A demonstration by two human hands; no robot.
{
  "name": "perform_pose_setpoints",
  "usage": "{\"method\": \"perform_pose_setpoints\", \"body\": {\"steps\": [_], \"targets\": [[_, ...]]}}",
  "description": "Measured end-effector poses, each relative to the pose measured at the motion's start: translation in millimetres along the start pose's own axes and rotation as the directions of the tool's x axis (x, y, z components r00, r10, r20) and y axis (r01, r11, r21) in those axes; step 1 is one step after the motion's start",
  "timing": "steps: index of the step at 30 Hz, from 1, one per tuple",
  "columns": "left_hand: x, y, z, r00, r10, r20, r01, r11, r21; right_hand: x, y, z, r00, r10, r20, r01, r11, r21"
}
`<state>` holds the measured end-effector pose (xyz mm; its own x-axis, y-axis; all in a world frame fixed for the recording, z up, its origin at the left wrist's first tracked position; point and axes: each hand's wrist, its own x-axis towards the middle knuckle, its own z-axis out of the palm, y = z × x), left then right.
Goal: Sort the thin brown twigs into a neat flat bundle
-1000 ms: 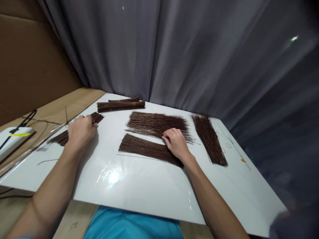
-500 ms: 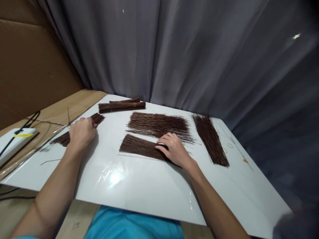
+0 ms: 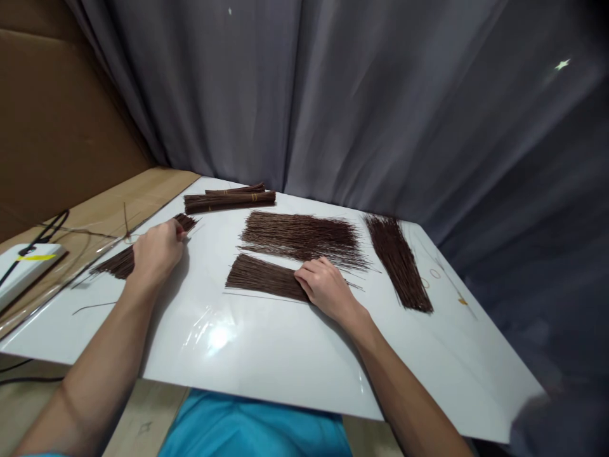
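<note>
My left hand [image 3: 155, 251] is closed around a bundle of thin brown sticks [image 3: 114, 263] lying at the left of the white board [image 3: 266, 355]. My right hand [image 3: 326, 289] rests palm down, fingers curled, on the right end of a loose fan of brown sticks [image 3: 259, 279] near the board's middle. Just behind it lies a wider loose spread of sticks [image 3: 302, 238]. Another loose pile [image 3: 397, 263] slants at the right.
Two tied stick bundles [image 3: 228, 200] lie at the back of the board. Small rubber bands [image 3: 435, 274] lie at the right. A white device with a black cable [image 3: 23, 263] sits at far left on brown cardboard. A grey curtain hangs behind.
My right hand slid leftward and toward me along the near fan of sticks, covering its right end. My left hand stayed on its bundle.
</note>
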<state>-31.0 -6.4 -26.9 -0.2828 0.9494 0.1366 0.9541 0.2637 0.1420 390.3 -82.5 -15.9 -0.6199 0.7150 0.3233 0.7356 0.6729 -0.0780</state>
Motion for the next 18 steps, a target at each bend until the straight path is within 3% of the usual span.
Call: {"method": "perform_pose_setpoints", "body": {"steps": [7, 18], "targets": [[-0.8, 0.6, 0.9, 0.999, 0.027, 0.029, -0.026, 0.999, -0.047, 0.8, -1.7, 2.4, 1.000, -0.022, -0.010, 0.021, 0.994, -0.106], [-8.3, 13.6, -5.6, 0.998, 0.063, -0.002, -0.063, 0.997, -0.043, 1.2, -1.2, 7.0, 1.000, -0.002, -0.014, 0.000, 0.992, -0.124]]}}
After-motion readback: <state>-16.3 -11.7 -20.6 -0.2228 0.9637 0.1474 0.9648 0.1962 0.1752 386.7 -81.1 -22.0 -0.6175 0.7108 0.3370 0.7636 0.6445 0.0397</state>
